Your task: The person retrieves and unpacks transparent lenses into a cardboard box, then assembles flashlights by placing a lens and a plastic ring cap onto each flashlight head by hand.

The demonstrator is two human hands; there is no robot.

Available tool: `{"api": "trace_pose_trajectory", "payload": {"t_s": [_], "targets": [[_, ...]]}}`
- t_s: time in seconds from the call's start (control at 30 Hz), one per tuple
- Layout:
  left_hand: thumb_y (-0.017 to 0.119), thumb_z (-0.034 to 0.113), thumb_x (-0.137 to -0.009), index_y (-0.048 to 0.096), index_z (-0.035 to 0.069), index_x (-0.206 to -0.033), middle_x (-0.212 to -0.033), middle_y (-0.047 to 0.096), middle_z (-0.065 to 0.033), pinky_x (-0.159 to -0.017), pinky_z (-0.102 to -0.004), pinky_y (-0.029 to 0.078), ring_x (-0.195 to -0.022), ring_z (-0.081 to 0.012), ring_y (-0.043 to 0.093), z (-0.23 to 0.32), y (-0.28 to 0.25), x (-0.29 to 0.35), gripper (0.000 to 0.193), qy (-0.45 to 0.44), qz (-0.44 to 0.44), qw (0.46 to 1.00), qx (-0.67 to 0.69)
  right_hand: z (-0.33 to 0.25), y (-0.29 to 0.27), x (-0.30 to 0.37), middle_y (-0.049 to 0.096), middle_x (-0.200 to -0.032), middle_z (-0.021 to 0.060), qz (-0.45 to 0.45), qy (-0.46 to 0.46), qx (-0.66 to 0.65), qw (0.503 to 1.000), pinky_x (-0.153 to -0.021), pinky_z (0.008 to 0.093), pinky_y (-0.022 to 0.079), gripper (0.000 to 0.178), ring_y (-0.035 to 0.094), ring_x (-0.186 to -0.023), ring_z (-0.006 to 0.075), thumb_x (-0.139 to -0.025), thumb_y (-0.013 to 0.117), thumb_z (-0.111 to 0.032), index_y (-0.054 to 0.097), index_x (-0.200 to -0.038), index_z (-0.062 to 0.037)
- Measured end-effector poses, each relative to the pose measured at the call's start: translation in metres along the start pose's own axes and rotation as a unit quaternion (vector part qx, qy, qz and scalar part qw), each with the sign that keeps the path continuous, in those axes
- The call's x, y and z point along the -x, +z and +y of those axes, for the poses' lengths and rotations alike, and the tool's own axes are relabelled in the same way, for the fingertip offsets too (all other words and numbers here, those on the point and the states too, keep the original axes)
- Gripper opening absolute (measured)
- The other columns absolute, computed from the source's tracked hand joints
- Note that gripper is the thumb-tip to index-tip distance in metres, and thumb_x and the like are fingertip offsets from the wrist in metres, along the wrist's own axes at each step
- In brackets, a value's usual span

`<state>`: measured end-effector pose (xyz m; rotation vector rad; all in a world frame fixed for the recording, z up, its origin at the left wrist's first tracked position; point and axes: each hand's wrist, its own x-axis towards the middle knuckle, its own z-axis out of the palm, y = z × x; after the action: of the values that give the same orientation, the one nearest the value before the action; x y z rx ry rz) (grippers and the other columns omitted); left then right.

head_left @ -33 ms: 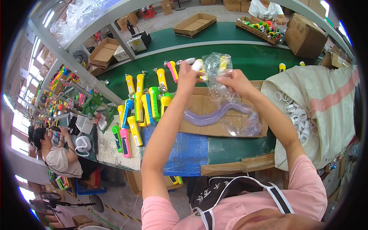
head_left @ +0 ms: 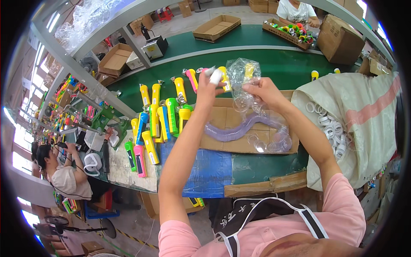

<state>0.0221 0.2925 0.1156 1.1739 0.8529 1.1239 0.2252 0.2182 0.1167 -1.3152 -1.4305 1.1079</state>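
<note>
My left hand [head_left: 208, 89] is over the green work surface, with white coverings on two fingertips. Its fingers are spread beside a yellow flashlight [head_left: 224, 80], and I see nothing gripped in them. My right hand [head_left: 264, 91] pinches the edge of a clear plastic bag [head_left: 239, 68]. A yellow piece [head_left: 249, 70] shows through the bag; whether it is inside or behind is unclear. Below that hand, clear discs [head_left: 240, 104] hang or lie above a cardboard tray [head_left: 214, 110]. A curved purplish row of stacked clear discs [head_left: 231, 135] rests in the tray.
Several flashlights [head_left: 163, 120] in yellow, green, blue and pink lie to the left. At the right, a white woven sack [head_left: 368, 92] holds white rings [head_left: 338, 130]. A metal frame post [head_left: 85, 73] rises at left. Co-workers sit at far right [head_left: 295, 13] and left [head_left: 68, 173].
My left hand has shifted slightly left and down, away from the yellow flashlight, which now shows more fully. The right hand stays nearly still with the bag.
</note>
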Motion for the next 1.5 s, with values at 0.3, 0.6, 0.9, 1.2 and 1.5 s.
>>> {"api": "trace_pose_trajectory", "payload": {"t_s": [0.3,0.6,0.9,1.2,1.5], "targets": [[0.068,0.007,-0.088,0.063,-0.002,-0.112,-0.104,0.065,-0.0058,-0.081,-0.0265,0.051,-0.094,-0.0125,0.062,-0.053,0.022,0.065,0.026,0.085,0.014,0.996,0.030,0.005,0.004,-0.005,0.053,-0.065,-0.0052,0.073,0.021,-0.140,0.987,-0.044,0.0187,0.029,0.020,0.041,-0.050,0.0016,-0.090,0.071,-0.026,0.065,-0.090,-0.0061],[0.058,0.013,-0.097,0.062,0.008,-0.119,-0.102,0.065,-0.0032,-0.068,-0.0266,0.052,-0.082,-0.0097,0.060,-0.064,0.018,0.038,0.023,0.076,0.140,0.900,0.406,0.015,0.019,-0.007,0.048,-0.065,-0.0048,0.062,0.053,-0.432,0.898,-0.041,0.0204,0.027,0.013,0.038,-0.048,0.0034,-0.095,0.062,-0.018,0.058,-0.089,-0.0081],[0.063,0.008,-0.088,0.063,0.005,-0.118,-0.099,0.063,-0.0065,-0.076,-0.0350,0.052,-0.091,-0.0199,0.062,-0.106,-0.038,0.056,0.030,0.203,0.001,0.923,-0.328,-0.011,-0.027,0.007,0.039,-0.064,-0.0023,-0.059,-0.022,-0.737,0.673,-0.047,0.0225,0.030,0.023,0.034,-0.051,0.0074,-0.098,0.050,-0.016,0.056,-0.117,-0.0029],[0.058,0.033,-0.097,0.043,0.013,-0.140,-0.132,0.054,-0.0088,-0.093,-0.0561,0.051,-0.121,-0.0310,0.054,0.001,0.004,0.114,0.050,-0.063,-0.233,0.900,0.362,-0.043,0.059,0.023,0.069,-0.098,0.0096,-0.105,-0.053,0.147,0.982,-0.069,0.0338,0.054,0.035,0.066,-0.078,0.0181,-0.090,0.058,-0.019,0.059,-0.123,-0.0062],[0.059,0.001,-0.087,0.066,-0.001,-0.111,-0.100,0.068,-0.0082,-0.080,-0.0278,0.050,-0.090,-0.0112,0.062,0.171,-0.024,0.105,0.025,0.247,-0.022,0.961,-0.120,-0.148,0.111,0.034,0.049,-0.138,0.0200,-0.161,-0.256,-0.281,0.911,-0.105,0.0382,0.042,0.078,0.053,-0.123,0.0265,-0.083,0.068,-0.012,0.028,-0.149,-0.0016]]}}
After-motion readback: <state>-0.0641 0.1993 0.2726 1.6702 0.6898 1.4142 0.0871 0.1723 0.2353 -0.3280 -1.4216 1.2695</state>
